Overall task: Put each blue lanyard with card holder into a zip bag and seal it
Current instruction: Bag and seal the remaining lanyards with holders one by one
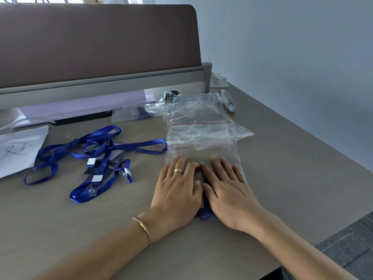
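A clear zip bag (202,155) lies flat on the grey desk in front of me. My left hand (178,190) and my right hand (227,193) rest side by side, palms down with fingers spread, pressing on its near half. A bunched blue lanyard (205,213) shows between and under my palms, inside the bag. Whether the bag's zip is closed I cannot tell. To the left, a tangle of blue lanyards with clear card holders (94,158) lies loose on the desk.
More empty zip bags (198,114) with a red zip line are stacked beyond my hands. A white marker (229,102) lies at the back right, a sheet of paper (18,150) at the left. A brown partition (96,41) closes the desk's far side. The desk edge (302,247) runs at the right.
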